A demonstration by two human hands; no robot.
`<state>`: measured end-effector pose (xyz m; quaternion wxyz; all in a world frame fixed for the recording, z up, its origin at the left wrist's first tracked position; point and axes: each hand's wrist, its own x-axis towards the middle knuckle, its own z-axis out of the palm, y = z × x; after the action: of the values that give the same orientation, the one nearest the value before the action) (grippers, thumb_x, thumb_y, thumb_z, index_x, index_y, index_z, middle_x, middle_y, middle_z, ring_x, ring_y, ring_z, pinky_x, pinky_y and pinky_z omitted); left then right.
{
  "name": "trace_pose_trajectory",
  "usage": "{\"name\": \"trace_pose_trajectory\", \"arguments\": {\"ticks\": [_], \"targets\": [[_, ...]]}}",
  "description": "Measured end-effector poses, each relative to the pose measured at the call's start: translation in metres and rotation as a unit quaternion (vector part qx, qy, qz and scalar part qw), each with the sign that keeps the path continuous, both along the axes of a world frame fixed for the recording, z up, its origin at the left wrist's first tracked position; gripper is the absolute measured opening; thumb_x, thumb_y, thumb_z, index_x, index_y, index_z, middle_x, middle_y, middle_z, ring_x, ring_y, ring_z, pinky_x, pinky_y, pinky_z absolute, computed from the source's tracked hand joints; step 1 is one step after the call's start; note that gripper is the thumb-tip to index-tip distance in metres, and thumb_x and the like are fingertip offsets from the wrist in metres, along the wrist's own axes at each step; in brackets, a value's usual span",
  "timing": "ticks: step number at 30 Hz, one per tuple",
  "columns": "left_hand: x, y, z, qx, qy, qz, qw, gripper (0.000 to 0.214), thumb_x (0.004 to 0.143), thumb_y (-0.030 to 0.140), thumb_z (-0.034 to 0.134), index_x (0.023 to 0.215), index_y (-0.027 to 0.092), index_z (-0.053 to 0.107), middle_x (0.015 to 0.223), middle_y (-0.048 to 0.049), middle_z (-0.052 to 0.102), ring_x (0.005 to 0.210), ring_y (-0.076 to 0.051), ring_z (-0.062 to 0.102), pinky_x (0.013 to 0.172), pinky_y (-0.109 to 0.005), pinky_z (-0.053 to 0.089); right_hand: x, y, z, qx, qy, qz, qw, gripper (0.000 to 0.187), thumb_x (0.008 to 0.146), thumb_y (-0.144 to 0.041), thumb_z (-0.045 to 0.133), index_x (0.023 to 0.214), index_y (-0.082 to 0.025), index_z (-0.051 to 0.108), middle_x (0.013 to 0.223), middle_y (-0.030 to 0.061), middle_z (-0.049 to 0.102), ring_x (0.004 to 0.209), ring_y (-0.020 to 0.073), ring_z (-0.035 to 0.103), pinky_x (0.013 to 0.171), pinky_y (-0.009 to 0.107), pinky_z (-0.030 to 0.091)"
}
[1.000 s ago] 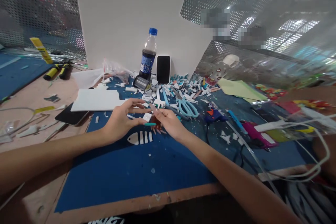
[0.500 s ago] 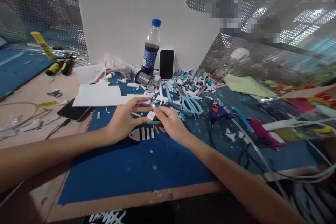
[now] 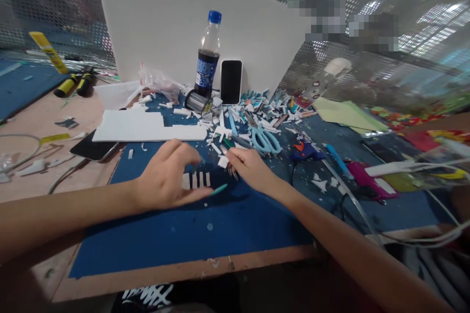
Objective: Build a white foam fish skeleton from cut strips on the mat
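My left hand [image 3: 165, 176] hovers low over the blue mat [image 3: 176, 244], thumb and fingers spread apart, with a long teal nail on the thumb. Between them I see several small white strips [image 3: 200, 179] lying in a row; my hand covers the rest of that row. To the right, my right hand [image 3: 251, 168] has its fingers pinched together on a small white piece [image 3: 223, 162], which looks like foam. A greyish pointed tip shows above that piece; I cannot make out whether it is a nail or a tool.
White offcuts [image 3: 253, 112] are heaped behind my hands, with light-blue scissors [image 3: 262, 141] at their edge. White board [image 3: 132, 126] and a phone [image 3: 93, 146] lie left. A cola bottle [image 3: 207, 66] and a glue gun [image 3: 306, 152] stand farther off and right.
My left hand has let go of the white piece, moved away to the left and opened. The right hand keeps the piece. The whole view has shifted slightly.
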<state>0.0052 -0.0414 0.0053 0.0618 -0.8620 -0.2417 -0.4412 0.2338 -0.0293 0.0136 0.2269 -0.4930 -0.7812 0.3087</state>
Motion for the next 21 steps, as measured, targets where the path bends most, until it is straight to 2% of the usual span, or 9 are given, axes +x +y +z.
{"name": "trace_pose_trajectory", "arguments": {"ticks": [2,4,9,15,21], "targets": [[0.000,-0.012,0.003,0.095,0.034,-0.046,0.994,0.023,0.083,0.039,0.053,0.085,0.017,0.045,0.081,-0.0092,0.064,0.073,-0.022,0.053,0.059,-0.036,0.045,0.000,0.000,-0.001,0.006,-0.043,0.030,0.999,0.040,0.095,-0.033,0.036,0.057,-0.019,0.039,0.054,-0.0011,0.048,0.052,0.0110,0.044,0.056,0.026,0.029],[0.002,-0.024,0.005,0.125,0.061,-0.063,0.988,0.022,0.081,0.039,0.048,0.077,0.018,0.048,0.085,-0.0100,0.068,0.076,-0.025,0.055,0.062,-0.039,0.043,0.000,0.000,-0.002,0.013,-0.076,0.057,0.995,0.040,0.095,-0.032,0.035,0.058,-0.019,0.039,0.055,-0.0014,0.045,0.052,0.0110,0.040,0.056,0.026,0.026],[0.010,-0.042,0.004,0.093,0.104,-0.052,0.989,0.023,0.080,0.036,0.044,0.069,0.018,0.053,0.088,-0.0053,0.074,0.079,-0.023,0.058,0.068,-0.039,0.040,0.001,0.001,-0.010,0.050,-0.124,0.093,0.987,0.037,0.097,-0.031,0.033,0.062,-0.019,0.037,0.061,-0.0007,0.043,0.057,0.0118,0.036,0.057,0.027,0.023],[0.015,-0.040,-0.001,0.058,0.142,-0.025,0.988,0.027,0.081,0.038,0.042,0.072,0.017,0.057,0.094,-0.0053,0.074,0.085,-0.024,0.058,0.071,-0.039,0.039,0.002,-0.002,-0.016,0.146,-0.215,0.128,0.957,0.034,0.099,-0.026,0.030,0.070,-0.018,0.045,0.069,0.0019,0.052,0.063,0.0134,0.043,0.057,0.026,0.026],[0.016,-0.039,-0.003,0.033,0.157,-0.010,0.987,0.030,0.083,0.041,0.041,0.073,0.017,0.057,0.096,-0.0069,0.073,0.086,-0.026,0.058,0.070,-0.040,0.038,0.002,-0.003,-0.012,0.167,-0.274,0.147,0.936,0.030,0.098,-0.019,0.031,0.077,-0.016,0.053,0.074,0.0046,0.059,0.067,0.0154,0.047,0.058,0.027,0.027]]}}
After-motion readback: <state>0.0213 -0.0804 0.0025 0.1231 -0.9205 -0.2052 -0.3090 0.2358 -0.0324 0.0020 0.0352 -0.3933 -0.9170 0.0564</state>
